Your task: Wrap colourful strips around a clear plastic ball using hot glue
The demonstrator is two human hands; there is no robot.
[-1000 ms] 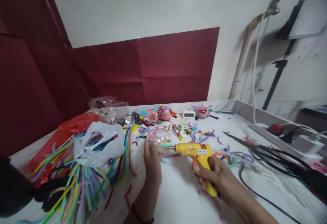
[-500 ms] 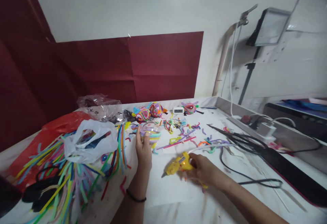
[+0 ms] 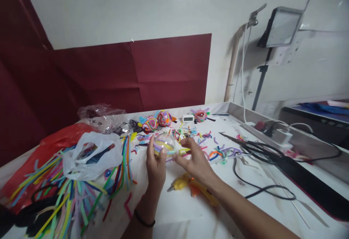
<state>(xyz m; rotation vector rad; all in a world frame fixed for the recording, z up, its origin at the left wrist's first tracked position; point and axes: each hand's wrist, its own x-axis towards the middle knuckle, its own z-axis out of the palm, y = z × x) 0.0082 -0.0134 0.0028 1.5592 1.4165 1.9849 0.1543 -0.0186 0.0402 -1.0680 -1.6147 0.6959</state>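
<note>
Left hand (image 3: 155, 162) cups clear plastic dome (image 3: 164, 143) wrapped in coloured strips; right hand (image 3: 194, 160), fingers spread, touches its rim. Yellow glue gun (image 3: 182, 183) lies below, beside black cable (image 3: 261, 191); loose pipe cleaners (image 3: 81, 191) at left.

Three finished decorated balls (image 3: 163, 118) are counted at the table's far edge in mid-frame, one clear dome (image 3: 163, 143), one yellow glue gun (image 3: 188, 185), one white bag (image 3: 89, 155), one small clock (image 3: 188, 118).

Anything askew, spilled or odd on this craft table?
Short cut pipe-cleaner scraps lie scattered across the table, and the yellow glue gun lies on its side under the right hand's wrist. Nothing looks damaged.
</note>
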